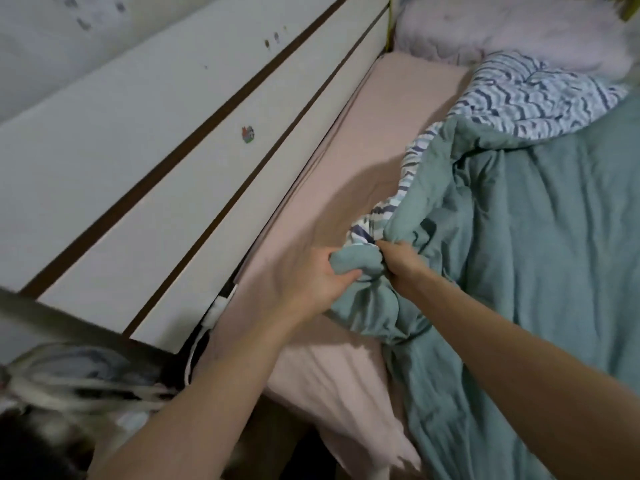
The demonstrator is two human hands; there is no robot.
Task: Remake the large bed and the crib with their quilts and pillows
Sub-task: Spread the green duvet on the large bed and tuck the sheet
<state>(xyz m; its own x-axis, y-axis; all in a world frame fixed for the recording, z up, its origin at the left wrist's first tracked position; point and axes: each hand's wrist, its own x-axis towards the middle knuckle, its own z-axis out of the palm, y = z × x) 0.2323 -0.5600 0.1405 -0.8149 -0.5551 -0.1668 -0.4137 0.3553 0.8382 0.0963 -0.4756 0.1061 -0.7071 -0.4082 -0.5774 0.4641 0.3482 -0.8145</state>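
Note:
A green quilt [540, 237] with a blue-and-white wavy striped underside [519, 95] lies rumpled over the right part of the large bed. The bed's pink sheet [363, 161] shows bare along the left. My left hand [318, 278] grips a bunched corner of the quilt, fingers curled round the green cloth. Right beside it my right hand [401, 265] clutches the same bunch. A pale pink pillow [502, 26] lies at the head of the bed, top right.
A white headboard or side panel with dark brown stripes [156, 161] runs along the bed's left side. A white cable and plug [216, 306] sit in the gap beside the mattress. Blurred dark and white items [69, 386] lie at the lower left.

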